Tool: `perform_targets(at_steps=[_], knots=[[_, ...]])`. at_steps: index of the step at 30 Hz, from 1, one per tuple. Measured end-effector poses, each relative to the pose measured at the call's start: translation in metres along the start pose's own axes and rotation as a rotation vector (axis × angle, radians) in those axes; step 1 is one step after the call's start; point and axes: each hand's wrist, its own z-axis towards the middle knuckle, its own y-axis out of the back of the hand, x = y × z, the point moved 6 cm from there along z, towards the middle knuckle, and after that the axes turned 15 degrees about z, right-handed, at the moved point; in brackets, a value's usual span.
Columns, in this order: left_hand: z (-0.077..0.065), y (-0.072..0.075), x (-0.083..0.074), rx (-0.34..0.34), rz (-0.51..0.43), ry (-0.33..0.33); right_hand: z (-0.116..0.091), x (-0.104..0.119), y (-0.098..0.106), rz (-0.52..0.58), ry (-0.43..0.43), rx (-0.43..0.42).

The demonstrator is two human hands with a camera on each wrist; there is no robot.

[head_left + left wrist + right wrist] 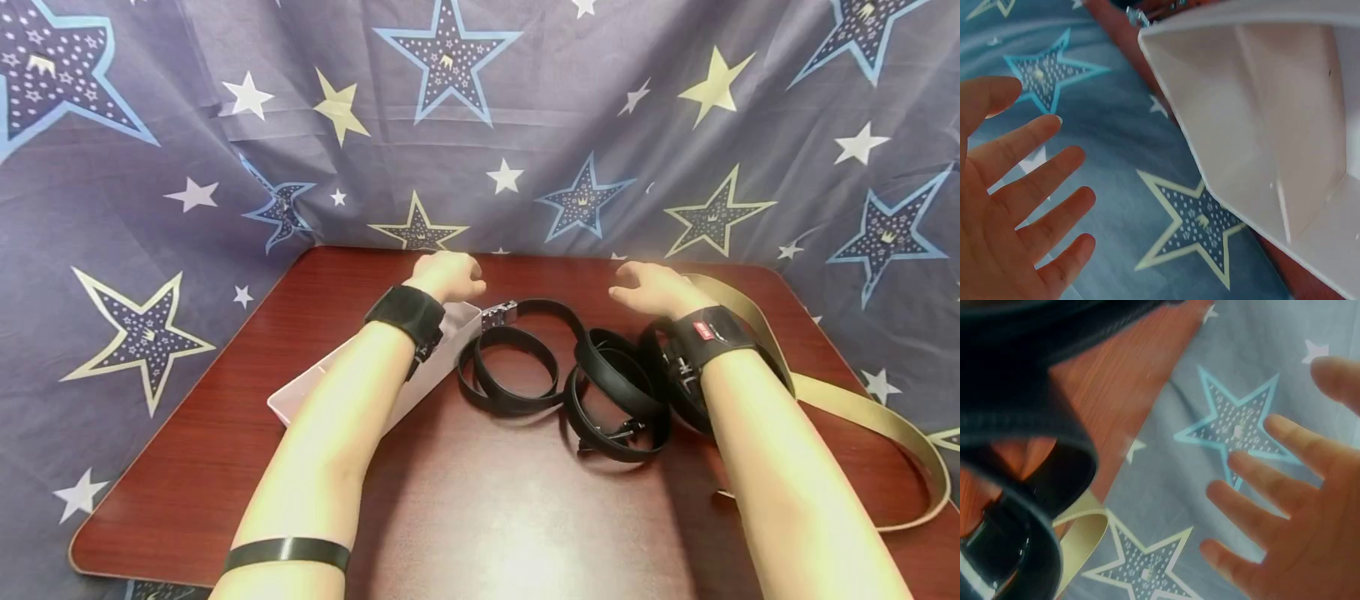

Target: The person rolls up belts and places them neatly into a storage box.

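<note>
My left hand (pixel 447 277) hovers past the far end of a white box (pixel 420 400), its fingers spread and relaxed in the left wrist view, holding nothing. Inside the box (pixel 1210 94) a divider shows in that same view. On the other side, my right hand (pixel 651 287) is also bare, fingers loosely extended, beyond the coiled belts. Black belts lie in loops between the arms: one coil (pixel 517 400) with a silver buckle (pixel 499 314) beside the box, another coil (pixel 618 375) nearer the right forearm. A tan belt (pixel 870 404) curves out behind and to the right of that forearm, which partly hides it.
The dark red wooden table (pixel 187 467) has rounded corners. A grey-blue cloth (pixel 525 117) printed with stars hangs behind it and down its sides. Another black loop (pixel 686 408) lies partly under the right wrist.
</note>
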Motion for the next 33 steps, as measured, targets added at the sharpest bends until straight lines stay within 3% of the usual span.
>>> perform_targets(at_steps=[12,18,23,33], knots=[[-0.020,-0.025,-0.044,-0.095,0.020,-0.199,-0.006,0.027,-0.026,0.071,0.189,-0.006],[-0.039,-0.039,-0.071,-0.137,0.048,-0.314,-0.013,0.030,-0.041,0.093,0.193,0.029],[-0.057,-0.052,-0.086,-0.187,0.054,-0.411,-0.025,0.035,-0.046,0.040,0.236,0.042],[-0.076,-0.070,-0.097,-0.233,0.038,-0.471,-0.059,0.054,-0.064,-0.064,0.315,0.060]])
